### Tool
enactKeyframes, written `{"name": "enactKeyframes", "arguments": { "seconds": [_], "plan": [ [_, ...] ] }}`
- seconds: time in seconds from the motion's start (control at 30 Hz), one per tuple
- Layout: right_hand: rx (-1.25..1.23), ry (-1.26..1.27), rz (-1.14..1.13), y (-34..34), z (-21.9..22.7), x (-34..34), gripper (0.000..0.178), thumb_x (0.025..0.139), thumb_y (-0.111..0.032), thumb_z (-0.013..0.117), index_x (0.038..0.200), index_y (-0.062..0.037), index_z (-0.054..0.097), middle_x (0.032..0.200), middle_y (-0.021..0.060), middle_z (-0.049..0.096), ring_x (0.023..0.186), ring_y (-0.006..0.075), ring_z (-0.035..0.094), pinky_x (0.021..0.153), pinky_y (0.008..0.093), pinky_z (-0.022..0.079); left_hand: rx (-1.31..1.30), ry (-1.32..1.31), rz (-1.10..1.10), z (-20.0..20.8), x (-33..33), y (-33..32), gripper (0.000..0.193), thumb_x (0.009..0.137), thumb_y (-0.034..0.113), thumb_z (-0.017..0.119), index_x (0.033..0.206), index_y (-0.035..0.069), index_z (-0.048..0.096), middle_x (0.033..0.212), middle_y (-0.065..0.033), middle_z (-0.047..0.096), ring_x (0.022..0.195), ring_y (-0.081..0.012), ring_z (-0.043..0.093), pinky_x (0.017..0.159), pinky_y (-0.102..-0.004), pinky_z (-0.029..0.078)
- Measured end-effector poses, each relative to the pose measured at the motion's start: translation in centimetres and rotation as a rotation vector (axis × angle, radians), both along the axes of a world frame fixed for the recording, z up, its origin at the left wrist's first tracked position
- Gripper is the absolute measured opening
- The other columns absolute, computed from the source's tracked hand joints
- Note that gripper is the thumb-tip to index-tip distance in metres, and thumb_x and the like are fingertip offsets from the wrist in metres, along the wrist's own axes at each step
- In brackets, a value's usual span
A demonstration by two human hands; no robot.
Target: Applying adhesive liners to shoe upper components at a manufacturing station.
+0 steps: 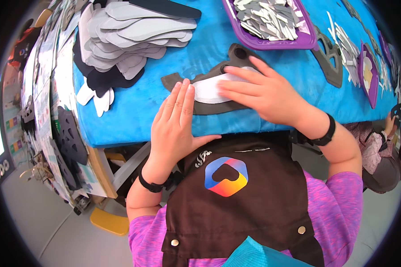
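A white, sole-shaped flat piece (pixel 207 91) lies on a grey-brown cut-out foam piece (pixel 218 107) on the blue-covered table. My left hand (pixel 173 122) rests at the left end of the white piece, fingers straight and close together, thumb out to the side. Over the right part of the same piece, my right hand (pixel 272 95) lies with its fingers stretched and apart, hiding that end. Neither hand grips anything. A round dark hole or knob (pixel 240 53) shows at the foam piece's upper right.
At the back left stands a stack of pale grey sole-shaped pieces (pixel 140 31), with black ones (pixel 107 81) under it. A purple basket (pixel 272 46) of grey and white strips is beyond my right hand. Another cut-out foam piece (pixel 332 66) lies right. A person (pixel 378 155) sits at far right.
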State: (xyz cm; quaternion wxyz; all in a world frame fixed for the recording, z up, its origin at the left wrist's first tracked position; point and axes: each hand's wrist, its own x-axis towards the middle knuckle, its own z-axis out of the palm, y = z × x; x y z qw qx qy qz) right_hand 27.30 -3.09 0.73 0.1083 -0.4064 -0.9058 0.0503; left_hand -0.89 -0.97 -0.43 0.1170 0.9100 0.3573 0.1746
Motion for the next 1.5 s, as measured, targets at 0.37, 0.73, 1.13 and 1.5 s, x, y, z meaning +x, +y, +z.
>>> {"name": "enactKeyframes", "arguments": {
  "seconds": [0.37,0.73,1.13,1.5],
  "plan": [
    [-0.109,0.133,-0.334,-4.0,0.5,4.0,0.056,0.087,-0.013,0.068,0.143,-0.0159,0.060,0.151,0.0027,0.056,0.144,0.0297,0.046,0.117,0.0578,0.032,-0.141,0.027,-0.084,2.4,-0.6,1.6,0.105,0.071,0.058,0.084,0.152,0.006,0.042,0.155,-0.0132,0.048,0.143,-0.0315,0.046,0.117,-0.0520,0.034],
    [-0.085,0.006,-0.257,-1.6,0.9,-1.7,0.058,0.094,-0.035,0.066,0.148,-0.0209,0.055,0.155,-0.0046,0.051,0.148,0.0200,0.040,0.124,0.0589,0.015,-0.135,0.002,-0.178,0.8,-2.2,3.7,0.108,0.078,0.049,0.083,0.157,0.000,0.027,0.156,-0.0169,0.046,0.146,-0.0374,0.042,0.117,-0.0613,0.029],
    [-0.093,0.158,-0.271,-1.9,-0.7,-2.7,0.065,0.093,-0.045,0.066,0.152,-0.0223,0.050,0.159,-0.0051,0.046,0.149,0.0223,0.039,0.121,0.0564,0.027,-0.103,0.039,-0.095,1.2,-1.4,3.5,0.119,0.071,0.043,0.090,0.159,-0.001,0.022,0.156,-0.0201,0.044,0.145,-0.0384,0.042,0.118,-0.0628,0.027],
    [-0.005,0.082,0.019,-0.1,0.8,-2.4,0.077,0.090,-0.060,0.065,0.142,-0.0036,0.057,0.150,0.0081,0.054,0.145,0.0234,0.043,0.120,0.0477,0.032,-0.052,-0.065,0.001,0.7,-1.4,2.5,0.129,0.069,0.030,0.092,0.162,0.003,0.008,0.151,-0.0180,0.052,0.140,-0.0421,0.048,0.114,-0.0476,0.041]
  ]
}}
